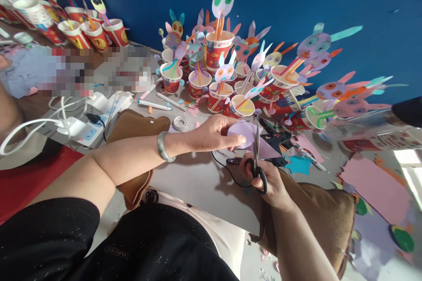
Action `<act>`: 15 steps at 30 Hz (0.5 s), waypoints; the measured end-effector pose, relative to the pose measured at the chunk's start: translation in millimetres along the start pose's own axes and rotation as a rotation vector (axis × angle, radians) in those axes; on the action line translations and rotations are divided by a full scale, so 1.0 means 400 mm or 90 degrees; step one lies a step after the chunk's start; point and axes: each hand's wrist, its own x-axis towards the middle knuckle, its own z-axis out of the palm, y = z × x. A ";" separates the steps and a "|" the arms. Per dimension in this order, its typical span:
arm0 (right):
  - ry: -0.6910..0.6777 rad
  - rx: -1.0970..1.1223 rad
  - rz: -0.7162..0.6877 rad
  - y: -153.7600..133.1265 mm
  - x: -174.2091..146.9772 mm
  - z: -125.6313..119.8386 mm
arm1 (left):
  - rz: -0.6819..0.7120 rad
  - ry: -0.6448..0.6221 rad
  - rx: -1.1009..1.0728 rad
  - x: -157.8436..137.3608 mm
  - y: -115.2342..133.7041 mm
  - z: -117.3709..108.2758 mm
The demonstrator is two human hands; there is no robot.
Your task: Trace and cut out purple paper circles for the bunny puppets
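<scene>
Purple paper circle (246, 129) with scissors (256, 149)
Left hand (219, 133) pinches the circle; right hand's (273, 183) fingers hold the scissors, at its right.

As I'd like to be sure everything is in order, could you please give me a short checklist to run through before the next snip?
1. Left hand has hold of the lilac paper disc: ok, thumb on top.
2. Right hand holds the scissors by the handles: ok.
3. Left thumb is apart from the blades: ok, a strip of paper shows between them.
4. Disc is fully cut free: cannot tell, the blades hide part of its edge.
5. Tabletop under the hands is free of cables: not ok, a black cable lies there.
</scene>
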 end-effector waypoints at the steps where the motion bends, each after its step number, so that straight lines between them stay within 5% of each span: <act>1: 0.003 -0.001 -0.001 -0.002 0.000 0.000 | 0.000 0.001 -0.001 0.000 0.000 0.000; 15: 0.003 0.006 -0.004 -0.006 0.000 0.001 | 0.003 0.002 -0.003 -0.002 0.002 0.000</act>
